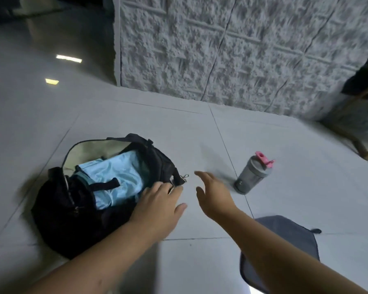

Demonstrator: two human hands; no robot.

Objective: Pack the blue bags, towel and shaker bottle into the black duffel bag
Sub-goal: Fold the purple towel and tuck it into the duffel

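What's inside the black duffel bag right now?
The open black duffel bag holds light blue bags, crossed by a black strap. Anything beneath them is covered. The left hand rests on its rim.

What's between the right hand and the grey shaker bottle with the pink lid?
Nothing: in the head view only bare pale floor tile, crossed by a grout line, separates the open right hand from the grey shaker bottle.

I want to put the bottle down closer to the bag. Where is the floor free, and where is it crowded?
Bare tiles lie between the black duffel bag and the shaker bottle, and beyond both up to the textured wall. It is crowded near the bag's right end, where the left hand rests and the right hand hovers. The grey towel covers the near right floor.
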